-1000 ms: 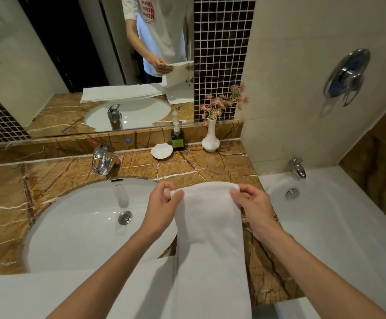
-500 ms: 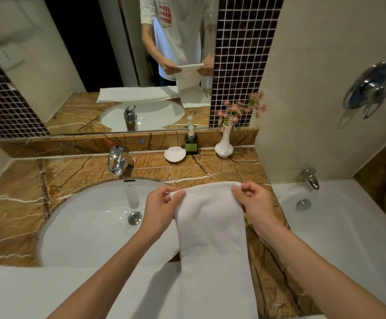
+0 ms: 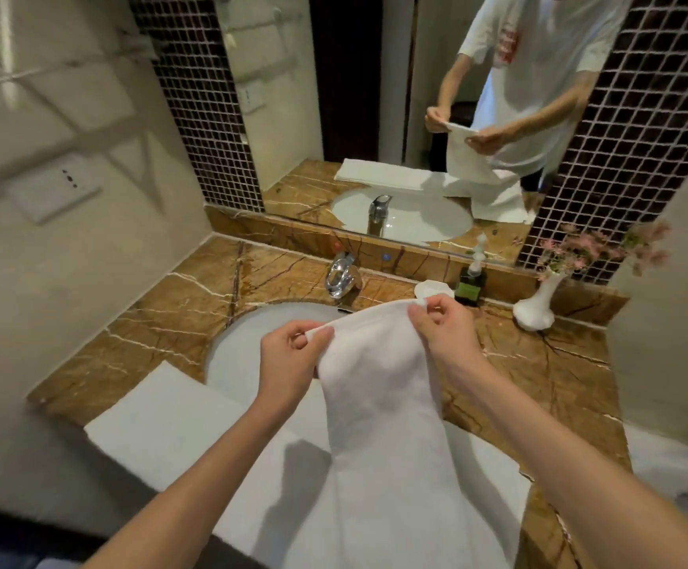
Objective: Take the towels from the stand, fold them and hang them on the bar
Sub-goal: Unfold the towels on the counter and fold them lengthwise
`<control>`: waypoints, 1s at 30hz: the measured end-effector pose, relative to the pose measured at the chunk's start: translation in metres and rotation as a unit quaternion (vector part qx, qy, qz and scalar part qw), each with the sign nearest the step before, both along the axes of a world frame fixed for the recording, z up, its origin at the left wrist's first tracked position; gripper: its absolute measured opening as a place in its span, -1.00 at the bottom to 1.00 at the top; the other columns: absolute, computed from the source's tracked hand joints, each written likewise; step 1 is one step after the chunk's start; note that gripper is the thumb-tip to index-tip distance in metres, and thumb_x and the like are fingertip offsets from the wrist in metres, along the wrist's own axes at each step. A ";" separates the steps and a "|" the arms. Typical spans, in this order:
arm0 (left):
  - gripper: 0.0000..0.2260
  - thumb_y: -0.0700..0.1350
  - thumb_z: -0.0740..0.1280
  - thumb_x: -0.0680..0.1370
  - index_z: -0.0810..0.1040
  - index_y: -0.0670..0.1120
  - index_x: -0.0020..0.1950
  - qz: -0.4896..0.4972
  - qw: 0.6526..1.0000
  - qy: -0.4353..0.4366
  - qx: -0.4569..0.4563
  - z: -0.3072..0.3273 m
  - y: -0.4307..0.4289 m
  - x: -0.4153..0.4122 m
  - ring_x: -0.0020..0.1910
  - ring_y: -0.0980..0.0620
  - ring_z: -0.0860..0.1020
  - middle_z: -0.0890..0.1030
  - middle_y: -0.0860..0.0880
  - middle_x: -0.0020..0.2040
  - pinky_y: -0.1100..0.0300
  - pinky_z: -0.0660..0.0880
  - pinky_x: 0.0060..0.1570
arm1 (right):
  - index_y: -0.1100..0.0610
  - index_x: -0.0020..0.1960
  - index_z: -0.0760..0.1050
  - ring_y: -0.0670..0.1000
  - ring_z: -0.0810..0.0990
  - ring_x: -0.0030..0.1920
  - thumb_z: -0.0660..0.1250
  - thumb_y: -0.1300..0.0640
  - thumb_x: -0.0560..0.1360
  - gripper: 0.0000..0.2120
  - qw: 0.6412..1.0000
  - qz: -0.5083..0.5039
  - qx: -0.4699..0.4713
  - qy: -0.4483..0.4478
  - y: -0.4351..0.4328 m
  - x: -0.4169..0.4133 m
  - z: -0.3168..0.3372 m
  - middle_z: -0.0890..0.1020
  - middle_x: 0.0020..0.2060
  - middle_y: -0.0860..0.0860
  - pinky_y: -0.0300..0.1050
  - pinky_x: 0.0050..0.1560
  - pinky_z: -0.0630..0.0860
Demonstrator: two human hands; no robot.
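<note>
A long white towel (image 3: 379,404), folded into a narrow strip, hangs down from both hands above the sink. My left hand (image 3: 289,359) pinches its upper left corner. My right hand (image 3: 443,326) pinches the upper right corner, slightly higher and farther back. A second white towel (image 3: 178,437) lies flat along the front edge of the brown marble counter (image 3: 162,318), under the hanging strip. No towel bar or stand is visible.
A white basin (image 3: 252,342) with a chrome tap (image 3: 342,277) sits in the counter. A soap dish (image 3: 432,289), dark pump bottle (image 3: 471,281) and white flower vase (image 3: 537,305) stand by the mirror (image 3: 375,117). The bathtub (image 3: 670,466) is at right, a tiled wall at left.
The view has swung to the left and tilted. Both hands keep their grip on the towel's top corners, which are now raised and drawn closer together, the right one higher.
</note>
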State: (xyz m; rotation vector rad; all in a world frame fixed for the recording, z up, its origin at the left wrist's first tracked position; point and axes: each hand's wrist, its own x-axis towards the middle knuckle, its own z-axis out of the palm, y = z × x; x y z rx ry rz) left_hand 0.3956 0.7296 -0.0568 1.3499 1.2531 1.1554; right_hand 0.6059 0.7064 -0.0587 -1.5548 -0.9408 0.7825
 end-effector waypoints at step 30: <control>-0.92 -0.02 0.36 0.53 0.54 0.06 -0.16 0.446 0.895 -0.021 0.004 0.004 -0.102 -0.297 -0.22 0.16 0.59 0.60 0.13 -0.23 0.31 0.51 -0.31 | 0.25 -0.07 0.48 -0.01 0.47 -0.28 0.32 0.07 0.55 -0.79 0.897 0.435 0.053 -0.051 0.058 -0.360 0.022 0.52 -0.28 0.08 -0.13 -0.28 0.44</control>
